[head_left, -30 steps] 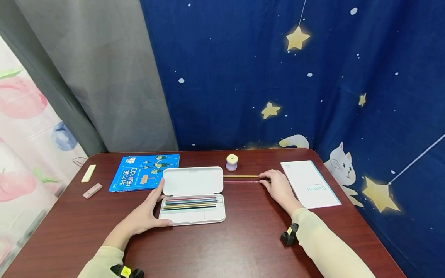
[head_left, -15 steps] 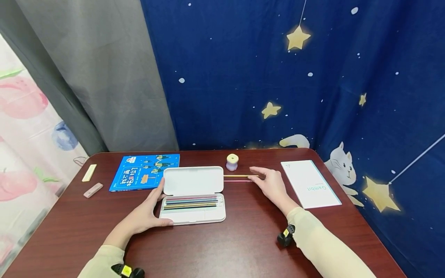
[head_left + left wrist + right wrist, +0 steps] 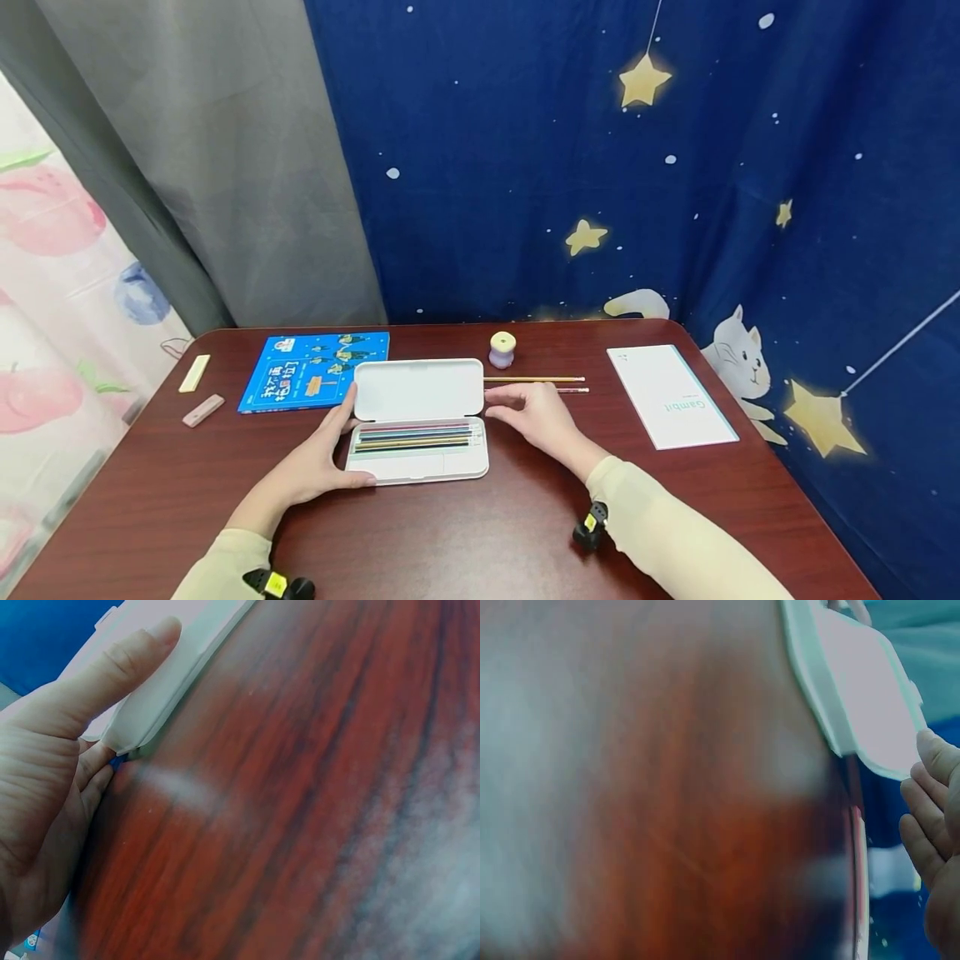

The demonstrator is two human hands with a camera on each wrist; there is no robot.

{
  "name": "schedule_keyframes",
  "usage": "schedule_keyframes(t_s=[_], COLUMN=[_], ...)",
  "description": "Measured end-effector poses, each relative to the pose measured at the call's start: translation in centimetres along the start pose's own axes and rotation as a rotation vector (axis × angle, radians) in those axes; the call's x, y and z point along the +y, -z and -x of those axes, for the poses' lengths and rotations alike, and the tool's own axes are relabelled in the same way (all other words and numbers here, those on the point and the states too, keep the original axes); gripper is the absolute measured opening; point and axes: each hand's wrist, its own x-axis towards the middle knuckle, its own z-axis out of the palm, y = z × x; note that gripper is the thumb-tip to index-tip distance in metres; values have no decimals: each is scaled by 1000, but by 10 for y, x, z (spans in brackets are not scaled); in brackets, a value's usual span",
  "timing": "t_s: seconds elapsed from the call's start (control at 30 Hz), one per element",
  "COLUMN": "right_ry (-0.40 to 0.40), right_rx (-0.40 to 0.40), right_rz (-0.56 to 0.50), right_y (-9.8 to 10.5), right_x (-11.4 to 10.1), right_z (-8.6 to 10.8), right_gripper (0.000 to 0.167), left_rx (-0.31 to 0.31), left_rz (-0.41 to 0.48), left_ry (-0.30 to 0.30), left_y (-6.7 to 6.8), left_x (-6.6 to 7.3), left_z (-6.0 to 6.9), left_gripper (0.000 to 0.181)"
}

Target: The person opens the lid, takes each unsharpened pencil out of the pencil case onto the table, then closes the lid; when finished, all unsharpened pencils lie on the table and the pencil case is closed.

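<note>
A white pencil case [image 3: 420, 371] lies with its lid raised back, and several pencils [image 3: 412, 437] rest in its tray. My left hand [image 3: 318, 458] holds the case's left end, the thumb along the front edge and the fingers by the lid; in the left wrist view the thumb lies across the white case [image 3: 180, 667]. My right hand [image 3: 536, 412] is beside the lid's right edge, its fingers fairly straight and holding nothing. Partly hidden behind it, a yellow pencil [image 3: 558, 379] and a pink pencil [image 3: 573, 390] lie on the table.
A yellow-and-purple spool-shaped object [image 3: 502, 350] stands behind the pencils. A blue book [image 3: 300, 375] lies at the left, partly behind the case. Farther left are a cream bar [image 3: 194, 373] and a pinkish eraser-like block [image 3: 203, 411]. A white notebook [image 3: 667, 396] lies right.
My right hand has moved left along the two pencils to the lid's right edge, uncovering their right ends. My left hand and the case stay put.
</note>
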Motion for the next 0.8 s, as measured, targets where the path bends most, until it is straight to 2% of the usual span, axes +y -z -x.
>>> schedule_keyframes(t_s=[0.3, 0.63, 0.8], right_ry=[60, 118, 147], right_rx=[-112, -184, -198], right_rz=[77, 168, 178], right_y=[-28, -38, -41], right_x=[-14, -15, -18], right_z=[3, 2, 2], right_gripper=[21, 21, 22], left_rx=[0, -2, 1], left_rz=[9, 8, 7], left_ry=[4, -3, -10], left_y=[0, 0, 0], left_x=[1, -1, -2], left_z=[1, -1, 0], left_gripper=[135, 135, 135])
